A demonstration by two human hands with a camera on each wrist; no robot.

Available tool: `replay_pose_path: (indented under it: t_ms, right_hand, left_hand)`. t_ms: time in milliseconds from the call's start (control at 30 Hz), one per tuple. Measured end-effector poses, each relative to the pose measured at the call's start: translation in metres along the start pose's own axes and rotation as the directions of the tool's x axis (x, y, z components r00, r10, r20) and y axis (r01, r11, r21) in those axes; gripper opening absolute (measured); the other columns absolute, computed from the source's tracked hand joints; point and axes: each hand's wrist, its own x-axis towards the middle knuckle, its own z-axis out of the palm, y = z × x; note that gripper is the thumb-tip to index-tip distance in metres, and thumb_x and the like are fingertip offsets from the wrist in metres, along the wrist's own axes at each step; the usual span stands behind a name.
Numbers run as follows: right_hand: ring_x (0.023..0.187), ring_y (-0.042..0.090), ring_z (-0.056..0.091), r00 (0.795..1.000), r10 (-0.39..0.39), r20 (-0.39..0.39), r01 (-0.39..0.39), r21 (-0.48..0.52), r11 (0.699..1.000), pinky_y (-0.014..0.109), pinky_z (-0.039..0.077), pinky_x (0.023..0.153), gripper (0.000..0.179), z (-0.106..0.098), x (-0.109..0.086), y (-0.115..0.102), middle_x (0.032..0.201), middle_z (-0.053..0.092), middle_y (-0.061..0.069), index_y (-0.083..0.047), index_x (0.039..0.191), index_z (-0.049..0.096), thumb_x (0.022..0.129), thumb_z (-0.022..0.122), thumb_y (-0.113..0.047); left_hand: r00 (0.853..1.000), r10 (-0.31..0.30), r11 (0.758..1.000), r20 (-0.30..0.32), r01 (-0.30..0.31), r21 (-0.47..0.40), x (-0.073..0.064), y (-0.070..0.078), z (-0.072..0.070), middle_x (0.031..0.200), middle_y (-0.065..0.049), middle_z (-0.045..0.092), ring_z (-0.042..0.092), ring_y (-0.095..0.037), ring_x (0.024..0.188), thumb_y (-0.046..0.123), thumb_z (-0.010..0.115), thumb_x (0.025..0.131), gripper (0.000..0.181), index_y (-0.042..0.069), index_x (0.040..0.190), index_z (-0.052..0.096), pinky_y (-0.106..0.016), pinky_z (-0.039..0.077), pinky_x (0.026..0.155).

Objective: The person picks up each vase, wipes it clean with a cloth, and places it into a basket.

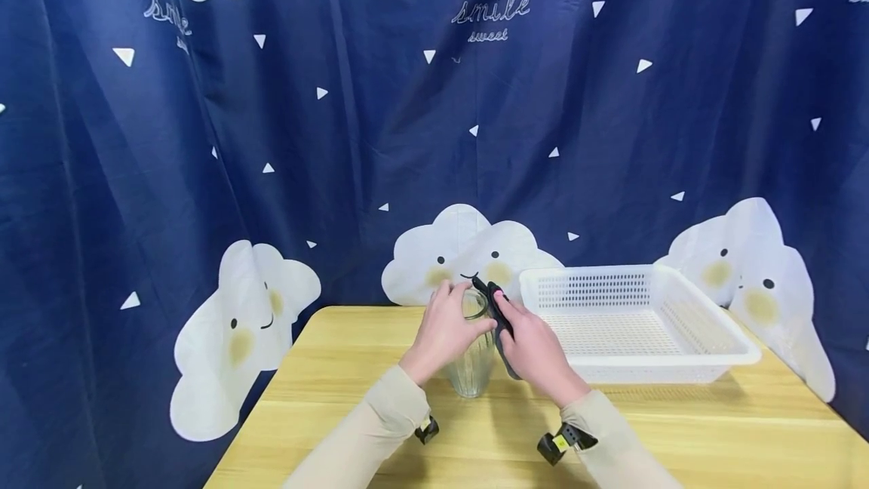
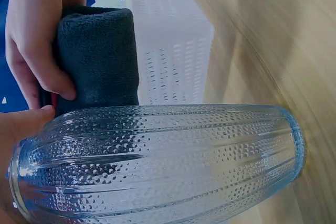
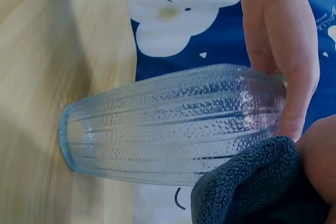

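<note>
A clear glass vase (image 1: 470, 368) with a dimpled, ribbed surface stands upright at the table, narrowing toward its base. My left hand (image 1: 444, 330) grips it around the rim, fingers on the far side and thumb at the near side. Just right of the vase, my right hand (image 1: 536, 345) holds a folded dark grey cloth (image 2: 100, 59) by its upper part. The cloth (image 3: 247, 182) hangs beside the vase's upper side and overlaps it in the right wrist view. In the left wrist view, the vase's ribbed wall (image 2: 173, 156) fills the foreground.
On the right of the wooden table (image 1: 339, 376) stands a white perforated plastic basket (image 1: 658, 361), close by my right hand. A dark blue curtain (image 1: 380, 134) with clouds and triangles hangs behind the table's back edge.
</note>
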Motion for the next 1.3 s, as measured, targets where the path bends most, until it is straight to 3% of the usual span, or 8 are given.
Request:
replay_pose_path:
  t_ms: [233, 333, 500, 633, 767, 900, 1033, 1300]
  right_hand:
    - [0.093, 0.034, 0.069, 0.991, 0.071, 0.117, -0.070, -0.007, 0.998, 0.049, 0.055, 0.074, 0.058, 0.007, 0.011, 0.008, 0.127, 0.066, 0.022, -0.005, 0.147, 0.052, 0.090, 0.062, -0.004]
    - [0.083, 0.027, 0.067, 0.980, 0.110, 0.168, -0.111, -0.004, 0.994, 0.045, 0.053, 0.069, 0.056, 0.011, 0.013, 0.012, 0.123, 0.068, 0.023, -0.006, 0.146, 0.052, 0.091, 0.062, -0.006]
    - [0.079, 0.023, 0.064, 0.965, 0.139, 0.223, -0.145, 0.014, 0.989, 0.041, 0.052, 0.068, 0.056, 0.013, 0.013, 0.015, 0.123, 0.068, 0.024, -0.006, 0.147, 0.052, 0.091, 0.060, -0.006]
    - [0.081, 0.023, 0.064, 0.965, 0.151, 0.213, -0.165, 0.051, 0.985, 0.041, 0.053, 0.071, 0.056, 0.008, 0.011, 0.013, 0.126, 0.067, 0.024, -0.005, 0.147, 0.052, 0.091, 0.059, -0.005]
    - [0.085, 0.024, 0.065, 0.978, 0.139, 0.157, -0.154, 0.086, 0.984, 0.042, 0.053, 0.073, 0.055, -0.003, 0.010, 0.008, 0.127, 0.067, 0.023, -0.005, 0.147, 0.052, 0.092, 0.058, -0.004]
    - [0.103, 0.033, 0.068, 0.997, 0.066, 0.051, -0.070, 0.097, 0.993, 0.048, 0.054, 0.082, 0.058, -0.016, 0.011, -0.001, 0.130, 0.065, 0.022, -0.006, 0.147, 0.052, 0.090, 0.059, -0.003]
    - [0.118, 0.038, 0.064, 1.000, 0.006, -0.014, -0.005, 0.077, 0.997, 0.053, 0.052, 0.092, 0.059, -0.022, 0.011, -0.008, 0.135, 0.063, 0.020, -0.006, 0.146, 0.053, 0.088, 0.062, -0.003]
    - [0.118, 0.039, 0.063, 0.998, 0.046, 0.041, -0.048, 0.047, 0.998, 0.054, 0.052, 0.092, 0.058, -0.017, 0.016, -0.006, 0.137, 0.062, 0.020, -0.005, 0.147, 0.051, 0.090, 0.061, -0.004]
  left_hand:
    - [1.000, -0.015, 0.999, 0.022, 0.016, -0.050, 0.000, -0.003, -0.004, 0.138, -0.005, 0.058, 0.052, -0.029, 0.130, 0.054, 0.081, 0.078, 0.083, 0.013, 0.144, 0.053, -0.046, 0.046, 0.105]
    - [0.999, -0.034, 0.994, 0.037, 0.038, -0.100, 0.000, -0.003, -0.004, 0.140, -0.008, 0.051, 0.056, -0.030, 0.124, 0.050, 0.083, 0.076, 0.083, 0.011, 0.143, 0.053, -0.045, 0.048, 0.101]
    - [0.996, -0.078, 0.986, 0.052, 0.085, -0.143, 0.000, -0.004, -0.005, 0.134, -0.011, 0.042, 0.058, -0.027, 0.110, 0.048, 0.086, 0.073, 0.088, 0.005, 0.142, 0.052, -0.042, 0.050, 0.096]
    - [0.997, -0.062, 0.992, 0.055, 0.068, -0.108, 0.002, -0.004, -0.007, 0.130, -0.007, 0.048, 0.059, -0.026, 0.108, 0.053, 0.086, 0.072, 0.091, 0.008, 0.143, 0.052, -0.041, 0.051, 0.093]
    - [0.998, -0.043, 0.997, 0.050, 0.046, -0.060, 0.004, -0.005, -0.010, 0.135, -0.003, 0.055, 0.055, -0.030, 0.121, 0.055, 0.085, 0.070, 0.090, 0.013, 0.144, 0.054, -0.045, 0.050, 0.096]
    - [0.997, -0.023, 0.998, 0.073, 0.028, -0.060, 0.005, -0.003, -0.014, 0.141, -0.005, 0.056, 0.050, -0.032, 0.132, 0.049, 0.084, 0.072, 0.086, 0.015, 0.145, 0.054, -0.048, 0.047, 0.103]
    - [0.994, 0.002, 0.999, 0.111, 0.003, -0.044, 0.005, -0.001, -0.016, 0.143, -0.008, 0.055, 0.051, -0.032, 0.133, 0.041, 0.082, 0.073, 0.087, 0.011, 0.148, 0.049, -0.047, 0.044, 0.107]
    - [0.996, 0.017, 0.999, 0.093, -0.020, 0.034, 0.001, 0.005, -0.007, 0.141, -0.009, 0.051, 0.053, -0.028, 0.126, 0.041, 0.079, 0.073, 0.089, 0.006, 0.148, 0.047, -0.042, 0.048, 0.102]
